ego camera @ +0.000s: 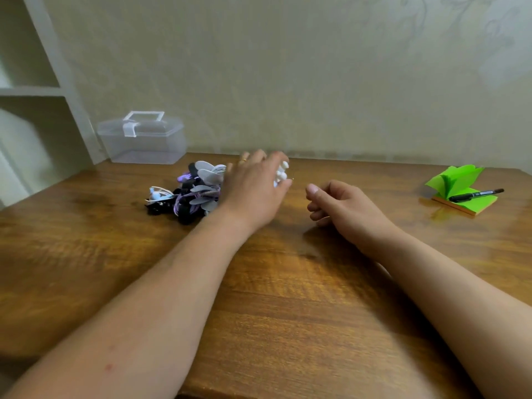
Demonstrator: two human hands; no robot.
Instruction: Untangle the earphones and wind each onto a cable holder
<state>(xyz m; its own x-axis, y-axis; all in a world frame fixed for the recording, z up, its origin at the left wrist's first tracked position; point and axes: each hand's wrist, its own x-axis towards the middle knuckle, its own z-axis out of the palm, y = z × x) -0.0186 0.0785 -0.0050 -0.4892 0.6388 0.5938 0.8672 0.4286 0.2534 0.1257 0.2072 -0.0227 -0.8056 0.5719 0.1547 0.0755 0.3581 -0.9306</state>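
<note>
Wooden bench (288, 312) by a pale wall (288, 67) holds a tangled earphone pile (190, 194) near its far edge, the left hand (253, 185) just beside it gripping white earphones (280, 175), the right hand (342, 205) loosely curled, empty.

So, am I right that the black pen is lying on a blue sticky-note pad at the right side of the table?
Not quite: the pad is green, not blue. The head view shows the black pen lying on a green sticky-note pad at the right side of the table.
</note>
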